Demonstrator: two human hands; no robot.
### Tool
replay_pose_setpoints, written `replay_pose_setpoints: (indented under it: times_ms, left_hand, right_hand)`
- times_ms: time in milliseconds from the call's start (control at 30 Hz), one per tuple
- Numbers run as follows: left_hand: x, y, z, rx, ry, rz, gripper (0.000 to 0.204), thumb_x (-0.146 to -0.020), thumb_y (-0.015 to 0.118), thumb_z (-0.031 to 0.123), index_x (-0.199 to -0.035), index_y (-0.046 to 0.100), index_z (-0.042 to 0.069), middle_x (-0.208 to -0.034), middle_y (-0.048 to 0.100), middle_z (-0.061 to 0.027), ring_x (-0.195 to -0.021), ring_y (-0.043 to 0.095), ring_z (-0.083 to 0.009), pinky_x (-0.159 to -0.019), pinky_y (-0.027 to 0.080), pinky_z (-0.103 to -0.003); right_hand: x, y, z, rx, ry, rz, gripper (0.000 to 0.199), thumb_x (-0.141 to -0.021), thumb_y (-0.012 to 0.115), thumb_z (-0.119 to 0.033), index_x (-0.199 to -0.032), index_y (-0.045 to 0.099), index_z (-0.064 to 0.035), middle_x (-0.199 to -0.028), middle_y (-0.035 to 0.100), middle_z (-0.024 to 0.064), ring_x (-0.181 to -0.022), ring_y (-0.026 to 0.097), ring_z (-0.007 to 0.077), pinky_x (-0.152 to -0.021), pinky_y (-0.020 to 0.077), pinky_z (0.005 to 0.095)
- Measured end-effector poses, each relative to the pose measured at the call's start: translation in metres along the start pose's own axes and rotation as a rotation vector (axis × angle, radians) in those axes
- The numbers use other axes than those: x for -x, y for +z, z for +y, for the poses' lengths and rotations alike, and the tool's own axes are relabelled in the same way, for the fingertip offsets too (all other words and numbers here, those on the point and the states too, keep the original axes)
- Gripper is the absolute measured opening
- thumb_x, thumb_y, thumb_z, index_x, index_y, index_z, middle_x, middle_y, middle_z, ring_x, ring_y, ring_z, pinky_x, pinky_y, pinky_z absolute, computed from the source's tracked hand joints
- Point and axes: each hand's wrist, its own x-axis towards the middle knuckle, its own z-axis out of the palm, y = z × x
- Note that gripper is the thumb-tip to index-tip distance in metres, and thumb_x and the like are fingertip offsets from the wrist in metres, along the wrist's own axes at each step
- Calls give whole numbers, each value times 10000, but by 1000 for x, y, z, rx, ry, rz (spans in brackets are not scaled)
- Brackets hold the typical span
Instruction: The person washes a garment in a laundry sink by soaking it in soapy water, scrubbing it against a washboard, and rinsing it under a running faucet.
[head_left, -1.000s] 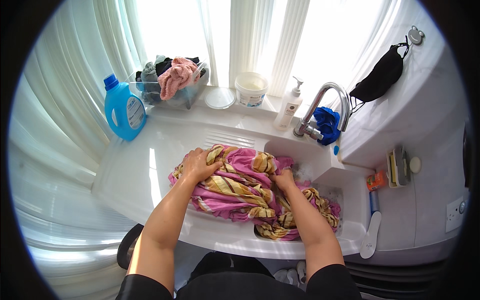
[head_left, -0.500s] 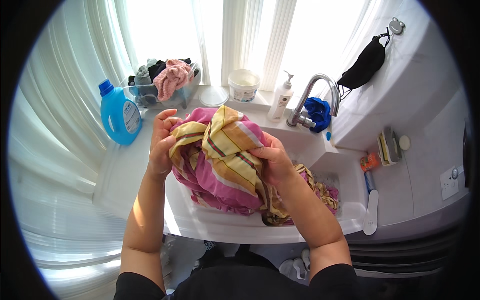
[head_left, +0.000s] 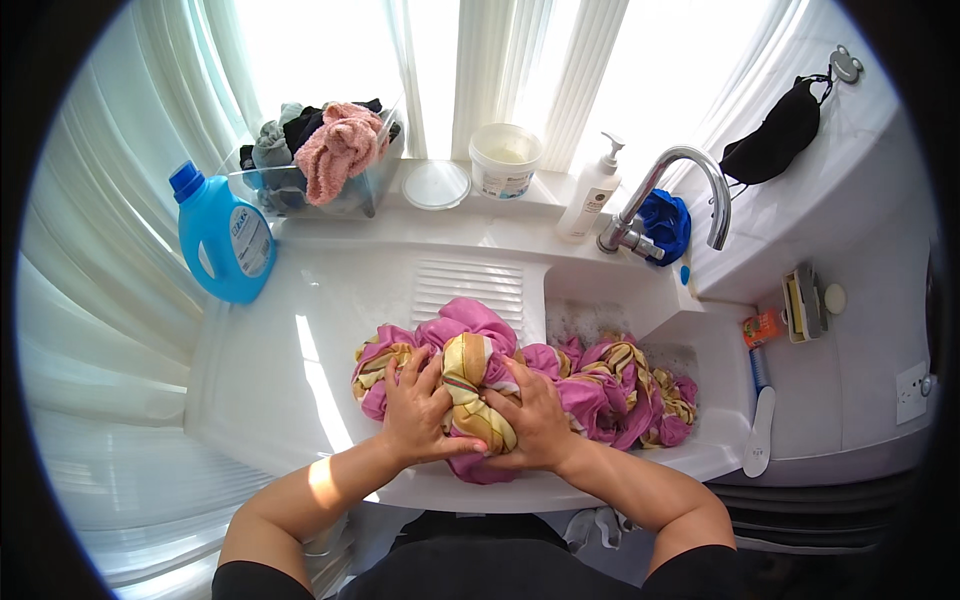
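A wet pink cloth with yellow and brown stripes (head_left: 600, 390) lies bunched across the white sink's washboard and basin (head_left: 300, 350). My left hand (head_left: 420, 405) presses down on the left side of the bundle, fingers curled into the fabric. My right hand (head_left: 535, 415) grips the bundle right beside it, thumbs nearly touching over a yellow fold. The rest of the cloth trails to the right into the soapy basin.
A blue detergent jug (head_left: 222, 235) stands at the back left. Behind it sits a clear bin of clothes (head_left: 320, 155). A white tub (head_left: 504, 160), its lid (head_left: 437, 185), a pump bottle (head_left: 592, 190) and a chrome tap (head_left: 680, 190) line the back ledge.
The cloth was lifted up in front of me half a second ago; now it is pressed back down on the washboard near the front edge with both hands bunched on it.
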Motion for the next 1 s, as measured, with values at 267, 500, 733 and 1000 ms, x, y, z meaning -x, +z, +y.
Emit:
replay_pose_setpoints:
  times_ms: [267, 500, 733, 1000]
  left_hand:
    - [-46, 37, -44, 284, -141, -25, 340, -837, 641, 445, -879, 699, 113, -868, 630, -122, -849, 574, -324, -788, 357, -455]
    - [-105, 52, -82, 624, -495, -266, 421, -923, 572, 410, -822, 684, 17, -622, 570, -234, -572, 560, -394, -553, 433, -451]
    - [-112, 43, -79, -438, -466, 191, 828, -805, 501, 746, -1335, 533, 110, -1251, 547, -298, -1138, 543, -451, -969, 415, -527]
    - [-1, -28, -19, 218, -138, -261, 1030, -575, 675, 810, -1351, 528, 149, -1438, 261, -320, -1337, 265, -503, -1084, 250, -584]
  right_hand:
    - [-55, 34, 56, -299, 158, -35, 651, -598, 806, -424, -1117, 590, -95, -914, 595, 195, -815, 616, 391, -724, 529, 436]
    - [-86, 52, 112, -723, 470, -92, 699, -720, 703, -404, -1297, 516, -55, -1015, 655, 259, -905, 641, 426, -772, 522, 440]
    - [-122, 29, 127, -84, 429, -178, 767, -761, 686, -455, -1395, 459, -87, -1279, 582, 197, -1157, 571, 280, -995, 422, 351]
    - [-16, -36, -1, -186, 32, -389, 1220, -493, 786, -726, -1449, 322, -126, -1514, 169, 292, -1416, 158, 473, -992, 212, 756]
